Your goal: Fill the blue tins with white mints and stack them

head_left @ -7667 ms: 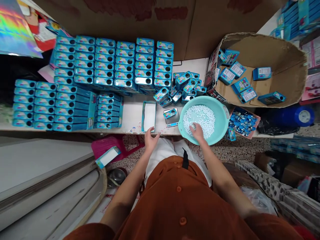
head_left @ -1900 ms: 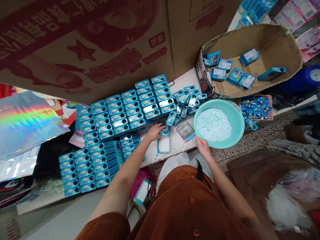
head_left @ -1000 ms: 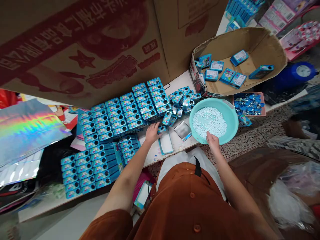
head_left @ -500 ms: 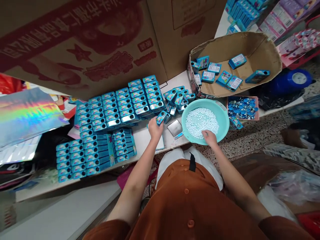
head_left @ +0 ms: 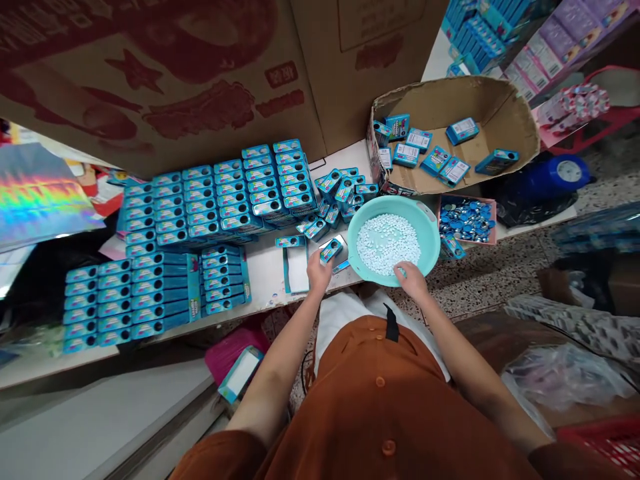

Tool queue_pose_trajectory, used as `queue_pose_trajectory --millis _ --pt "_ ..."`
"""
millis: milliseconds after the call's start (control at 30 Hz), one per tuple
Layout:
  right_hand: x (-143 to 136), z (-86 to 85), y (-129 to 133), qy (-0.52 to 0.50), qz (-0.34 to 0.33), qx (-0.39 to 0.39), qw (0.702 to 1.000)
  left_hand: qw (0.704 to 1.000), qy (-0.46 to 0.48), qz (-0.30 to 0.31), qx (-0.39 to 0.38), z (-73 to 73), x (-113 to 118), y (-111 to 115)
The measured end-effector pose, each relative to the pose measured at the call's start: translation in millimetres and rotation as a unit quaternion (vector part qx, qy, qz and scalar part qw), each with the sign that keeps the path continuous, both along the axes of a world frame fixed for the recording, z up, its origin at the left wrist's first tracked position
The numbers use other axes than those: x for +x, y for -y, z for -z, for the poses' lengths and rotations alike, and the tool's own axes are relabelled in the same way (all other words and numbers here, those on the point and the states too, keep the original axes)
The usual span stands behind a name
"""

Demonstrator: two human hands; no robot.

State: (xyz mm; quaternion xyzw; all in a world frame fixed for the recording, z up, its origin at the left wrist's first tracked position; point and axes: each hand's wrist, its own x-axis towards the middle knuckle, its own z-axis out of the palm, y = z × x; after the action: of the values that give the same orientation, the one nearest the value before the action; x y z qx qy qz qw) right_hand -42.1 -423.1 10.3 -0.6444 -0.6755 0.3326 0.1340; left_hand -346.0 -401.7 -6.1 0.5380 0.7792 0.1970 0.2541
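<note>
My left hand (head_left: 319,272) is closed on a small blue tin box (head_left: 331,249) with a dark round hole in its top, left of the basin. My right hand (head_left: 413,280) reaches over the near rim of a teal plastic basin (head_left: 431,230). Its fingers are drawn together at the edge of the small white pellets (head_left: 387,240); whatever they hold is hidden. Below my left hand lie a white pad (head_left: 299,270) and a shiny flat case. A loose pile of similar blue tins (head_left: 345,190) lies behind the basin.
Stacked rows of blue tins (head_left: 200,200) fill the table's left side before a large carton (head_left: 225,80). Behind the basin, a cut-down cardboard box (head_left: 505,100) holds several tins. A pink box (head_left: 493,230) of blue and silver round caps stands on the right.
The left hand has carried the tin away from the pile, closer to the basin. A tin now lies on the white pad. The right hand stays at the pellets. The view has shifted.
</note>
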Motion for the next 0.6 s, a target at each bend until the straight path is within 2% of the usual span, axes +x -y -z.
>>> queue_pose_trajectory --millis 167,267,367,600 --pt "2.2 -6.3 0.1 -0.009 -0.010 0.007 1.000 0.999 0.027 -0.019 0.028 4.0 0.2 -0.7" --pt "4.0 -8.4 -1.6 -0.014 0.000 0.006 1.000 0.998 0.032 -0.043 0.040 1.0 -4.5 13.2" --pt "5.8 -8.4 -4.5 -0.014 0.004 -0.020 1.000 0.997 0.047 -0.064 0.023 -1.2 -9.7 42.5" --pt "4.3 2.5 -17.5 0.003 -0.009 -0.054 0.998 0.991 0.065 -0.115 -0.034 1.5 -10.7 131.5"
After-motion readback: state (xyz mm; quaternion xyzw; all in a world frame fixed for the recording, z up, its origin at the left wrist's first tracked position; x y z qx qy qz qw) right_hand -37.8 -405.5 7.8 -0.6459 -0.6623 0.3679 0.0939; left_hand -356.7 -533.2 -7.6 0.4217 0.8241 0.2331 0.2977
